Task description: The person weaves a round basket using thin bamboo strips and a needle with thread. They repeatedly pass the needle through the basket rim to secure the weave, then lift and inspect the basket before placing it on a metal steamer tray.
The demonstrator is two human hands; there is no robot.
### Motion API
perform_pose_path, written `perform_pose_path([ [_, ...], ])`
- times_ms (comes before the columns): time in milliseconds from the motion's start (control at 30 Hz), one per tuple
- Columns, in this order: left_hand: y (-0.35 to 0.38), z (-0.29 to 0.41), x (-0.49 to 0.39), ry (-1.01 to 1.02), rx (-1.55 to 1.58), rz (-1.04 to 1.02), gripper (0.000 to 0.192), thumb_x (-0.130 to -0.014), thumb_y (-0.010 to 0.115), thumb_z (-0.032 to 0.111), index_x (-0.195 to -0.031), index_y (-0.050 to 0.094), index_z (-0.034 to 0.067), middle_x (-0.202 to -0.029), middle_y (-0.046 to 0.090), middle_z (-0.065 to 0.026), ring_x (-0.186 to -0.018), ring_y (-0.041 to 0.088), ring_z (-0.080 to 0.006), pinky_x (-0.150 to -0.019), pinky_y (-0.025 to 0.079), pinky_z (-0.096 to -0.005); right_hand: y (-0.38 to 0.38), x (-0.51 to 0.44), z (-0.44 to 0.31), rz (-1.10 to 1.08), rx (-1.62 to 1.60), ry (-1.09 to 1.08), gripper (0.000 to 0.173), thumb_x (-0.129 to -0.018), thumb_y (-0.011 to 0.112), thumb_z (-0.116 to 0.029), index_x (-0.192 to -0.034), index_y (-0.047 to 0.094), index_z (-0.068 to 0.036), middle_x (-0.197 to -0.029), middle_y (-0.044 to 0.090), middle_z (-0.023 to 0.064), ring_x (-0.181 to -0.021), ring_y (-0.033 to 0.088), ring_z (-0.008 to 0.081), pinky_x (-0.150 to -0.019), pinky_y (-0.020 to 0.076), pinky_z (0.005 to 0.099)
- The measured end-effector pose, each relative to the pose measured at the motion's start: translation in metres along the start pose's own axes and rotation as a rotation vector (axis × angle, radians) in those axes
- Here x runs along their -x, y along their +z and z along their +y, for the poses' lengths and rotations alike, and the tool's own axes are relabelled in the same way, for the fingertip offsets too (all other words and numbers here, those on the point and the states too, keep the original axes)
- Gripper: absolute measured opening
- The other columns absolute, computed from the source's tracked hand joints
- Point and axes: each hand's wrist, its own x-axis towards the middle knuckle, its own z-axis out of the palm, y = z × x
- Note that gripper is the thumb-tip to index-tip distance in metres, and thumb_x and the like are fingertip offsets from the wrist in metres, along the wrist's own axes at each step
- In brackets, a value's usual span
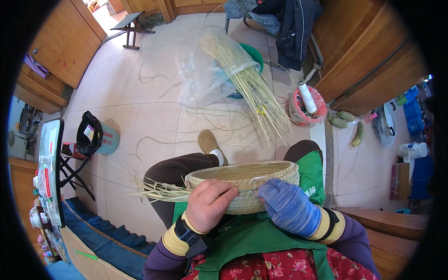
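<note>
A coiled straw basket (245, 208), oval and stitched with white thread, rests on my lap. My left hand (210, 201), bare, pinches a bundle of straw (162, 192) against the near rim; its loose ends fan out to the left. In a blue knitted glove, my right hand (290, 203) has its fingers closed at the near wall, right of the left fingertips. Beside those fingers shows a thin shiny tip, apparently a needle (252, 192). A loop of white thread (259, 179) lies over the rim. The gloved fingers hide most of the needle.
Long straw (252, 91) sticks out of a clear plastic bag (199, 77) by a green basin (252, 52). A thread cone (307, 98) stands in a red bin (297, 112). Stray straws litter the floor. Left are a waste bin (108, 138) and a glass-topped table (52, 168).
</note>
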Motion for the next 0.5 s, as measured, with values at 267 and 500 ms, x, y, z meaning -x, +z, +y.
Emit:
perform_pose_path([
  [267,0.001,0.0,0.0,0.004,0.021,0.001,0.031,-0.066,0.069,0.002,-0.096,0.07,0.004,-0.096,0.067,-0.0078,-0.082,0.064,-0.0264,-0.071,0.054,-0.0365,0.01,-0.001,0.001,0.046,0.028,-0.025,0.037,-0.079,0.059,-0.006,-0.115,0.059,0.001,-0.108,0.062,0.0249,-0.091,0.065,0.0377,-0.079,0.0546,0.0437],
  [500,0.001,0.001,0.003,0.046,0.017,0.005,0.033,-0.067,0.066,0.005,-0.099,0.07,0.003,-0.098,0.067,-0.0081,-0.084,0.064,-0.0253,-0.07,0.055,-0.0346,-0.002,0.018,0.001,0.055,0.045,-0.071,0.037,-0.077,0.06,-0.005,-0.114,0.061,-0.003,-0.1,0.063,0.02,-0.086,0.065,0.0347,-0.074,0.0552,0.0417],
])
